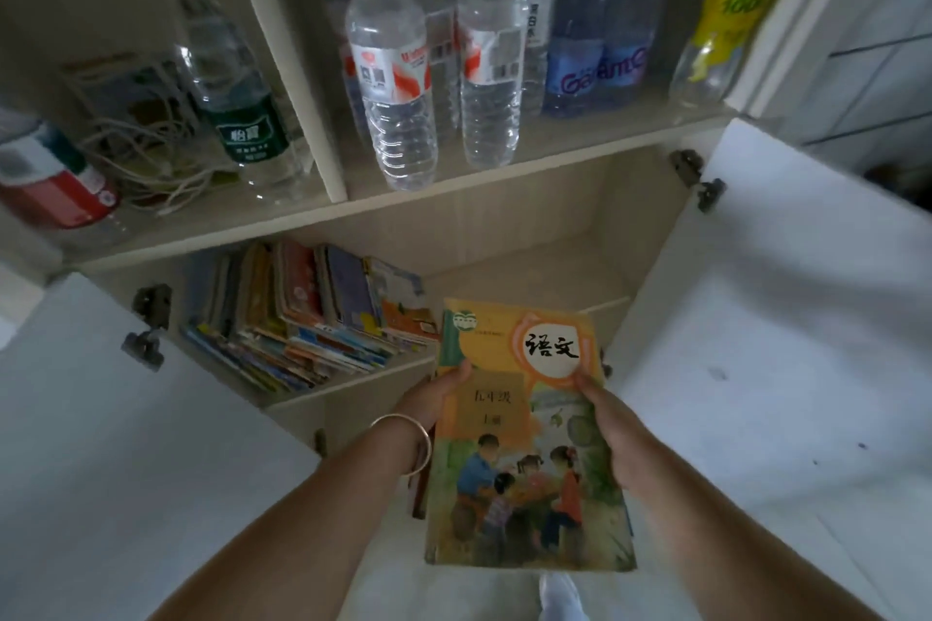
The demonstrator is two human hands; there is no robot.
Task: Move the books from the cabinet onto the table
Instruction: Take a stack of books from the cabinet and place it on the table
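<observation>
Held textbook [524, 439]: orange-yellow cover, green strip at its top left, black characters on a white disc, painted children in blue and red below. Behind it, row of books [302, 313]: mixed orange, blue, purple, yellow covers. Above the row, clear plastic bottles [391, 66]: red-and-white labels, white caps. Cabinet doors [766, 318]: white.

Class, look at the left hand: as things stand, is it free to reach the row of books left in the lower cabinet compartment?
Probably not yet. The left hand grips the held textbook together with the right hand. Both doors stand open, so the cabinet books are otherwise unobstructed.
</observation>
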